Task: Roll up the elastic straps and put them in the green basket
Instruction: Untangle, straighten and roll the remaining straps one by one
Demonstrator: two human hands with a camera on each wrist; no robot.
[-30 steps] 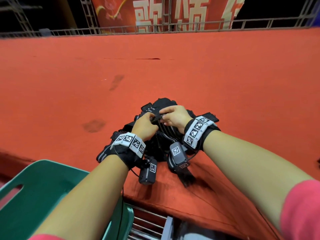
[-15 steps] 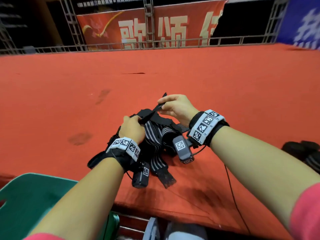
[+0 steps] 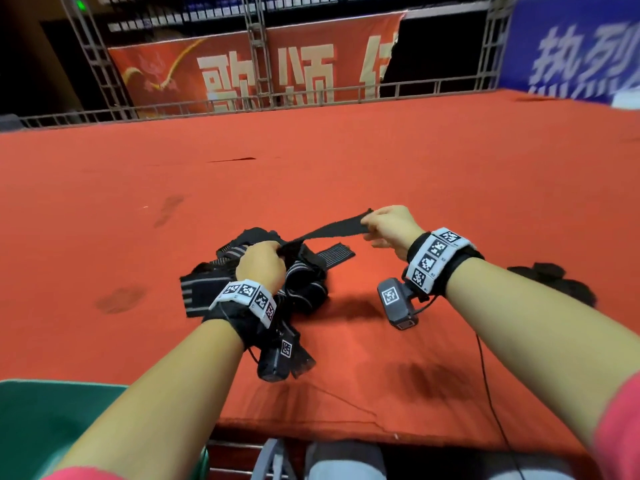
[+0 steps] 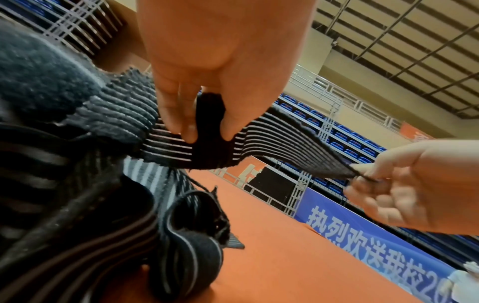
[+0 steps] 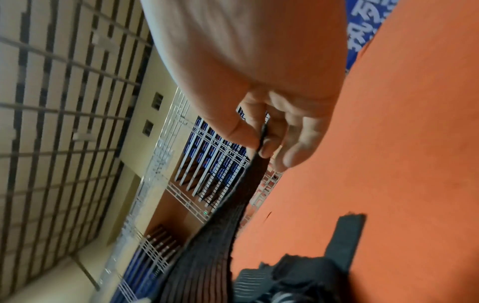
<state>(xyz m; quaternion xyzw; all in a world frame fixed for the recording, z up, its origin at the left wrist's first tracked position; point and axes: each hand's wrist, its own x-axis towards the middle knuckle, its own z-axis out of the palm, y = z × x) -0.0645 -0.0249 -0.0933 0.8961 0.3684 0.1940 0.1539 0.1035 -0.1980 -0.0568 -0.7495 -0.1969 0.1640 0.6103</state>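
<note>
While the left hand (image 3: 260, 268) is pressing down on the heap of elastic straps (image 3: 304, 289), pinching one black strap (image 3: 329, 231) between thumb and fingers, the right hand (image 3: 389, 228) is gripping that strap's far end between thumb and forefinger, so the strap is stretching taut between the two hands, lifted off the red carpet (image 3: 381, 168). The heap is lying directly under and just beyond the left hand, with one striped end poking out toward the right hand and another hanging off by the left wrist. The green basket (image 3: 41, 420) is sitting near the left forearm, below the carpeted edge and well apart from the heap, and that forearm is crossing over its rim. A second dark bundle (image 3: 554, 282) is lying on the carpet just outside the right forearm. Beyond both hands a metal railing (image 3: 242, 107) and a red banner (image 3: 259, 71) are closing off the far side. From the left wrist view, the left fingers (image 4: 189, 127) are showing clearly, nipping a fold of the striped strap (image 4: 259, 147), a detail hidden behind the knuckles from the head view. The right wrist view is showing the strap (image 5: 233, 205) edge-on, clamped under the thumb.
</note>
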